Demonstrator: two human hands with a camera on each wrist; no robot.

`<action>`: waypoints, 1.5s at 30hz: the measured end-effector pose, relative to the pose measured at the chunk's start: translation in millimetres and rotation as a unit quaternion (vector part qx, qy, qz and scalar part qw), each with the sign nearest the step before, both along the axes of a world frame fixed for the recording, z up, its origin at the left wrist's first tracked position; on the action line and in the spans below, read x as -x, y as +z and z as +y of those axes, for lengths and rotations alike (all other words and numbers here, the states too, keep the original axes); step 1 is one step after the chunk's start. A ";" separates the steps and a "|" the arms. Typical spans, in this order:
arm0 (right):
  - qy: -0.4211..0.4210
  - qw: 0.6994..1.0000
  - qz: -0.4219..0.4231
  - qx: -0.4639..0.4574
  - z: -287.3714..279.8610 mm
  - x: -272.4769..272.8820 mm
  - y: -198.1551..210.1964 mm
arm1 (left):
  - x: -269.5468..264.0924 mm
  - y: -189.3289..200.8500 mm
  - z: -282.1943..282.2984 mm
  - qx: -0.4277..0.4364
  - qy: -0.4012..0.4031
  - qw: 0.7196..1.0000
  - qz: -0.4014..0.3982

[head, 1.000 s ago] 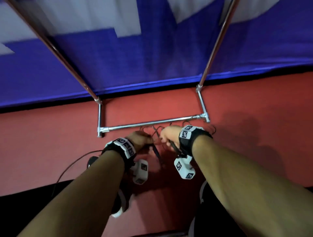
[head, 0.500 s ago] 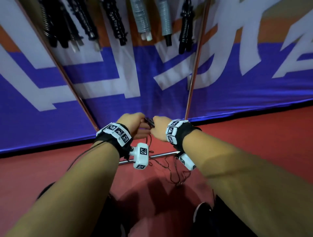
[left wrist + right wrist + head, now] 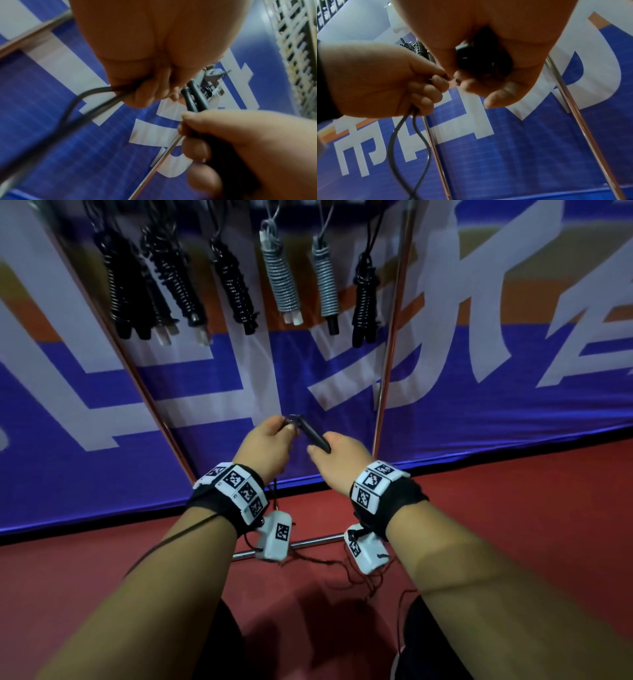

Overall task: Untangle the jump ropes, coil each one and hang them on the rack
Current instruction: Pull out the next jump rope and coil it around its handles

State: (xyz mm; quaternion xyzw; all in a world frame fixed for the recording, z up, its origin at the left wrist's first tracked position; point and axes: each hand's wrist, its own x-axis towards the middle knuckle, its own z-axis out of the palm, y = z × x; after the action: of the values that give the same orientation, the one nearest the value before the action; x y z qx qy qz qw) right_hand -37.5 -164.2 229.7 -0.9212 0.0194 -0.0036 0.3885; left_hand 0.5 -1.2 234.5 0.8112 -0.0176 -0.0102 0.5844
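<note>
A blue banner with large white lettering (image 3: 479,419) fills the far side, above a red floor (image 3: 513,525). In front of the banner stands a rack of thin chrome tubes (image 3: 390,337); its two uprights frame the hands and its low crossbar lies on the floor near the wrists. From the top of the rack, far and high, hangs a row of coiled jump ropes (image 3: 236,289), most black, two grey. Below them, between the uprights, the person's left hand (image 3: 263,446) and right hand (image 3: 342,463) meet close together. The right hand's grip is curled tight around a pair of slim black jump rope handles (image 3: 195,97), whose tips stick out toward the left hand. The left hand's grip pinches the dark cord (image 3: 418,135) just beside those tips, fingers curled, and two strands drop from it in loose curves. A tangle of thin cord (image 3: 342,566) trails on the floor near the crossbar.
</note>
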 end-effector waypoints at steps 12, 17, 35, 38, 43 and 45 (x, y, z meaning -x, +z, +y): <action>-0.007 0.950 0.143 -0.278 10.9 -9.1 -12.6 | -11.0 -22.9 2.1 0.411 -0.017 0.896 0.166; 0.027 0.985 0.056 -0.161 16.2 -17.0 -23.3 | -10.6 -23.9 3.8 0.360 -0.039 0.923 0.134; -0.122 0.932 -0.014 -0.340 9.4 -28.7 -19.0 | 3.9 -52.4 -13.4 0.128 -0.173 0.959 0.184; -0.132 0.891 -0.003 -0.435 -1.6 -33.0 -13.6 | 17.4 -69.6 -17.6 0.078 -0.262 0.947 0.171; -0.207 0.855 -0.044 -0.474 -30.4 -44.0 -13.2 | 17.3 -81.1 -9.4 0.029 -0.320 0.936 0.142; -0.214 0.842 -0.056 -0.492 -39.2 -44.9 -12.3 | 12.8 -84.2 -0.2 -0.047 -0.303 0.941 0.140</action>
State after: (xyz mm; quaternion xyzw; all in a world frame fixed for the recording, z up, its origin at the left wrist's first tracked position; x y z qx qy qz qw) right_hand 7.4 -203.3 217.3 -0.5802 0.1937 -0.1285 0.7806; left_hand -12.3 -1.5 150.3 0.7846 -0.1804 -0.3010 0.5111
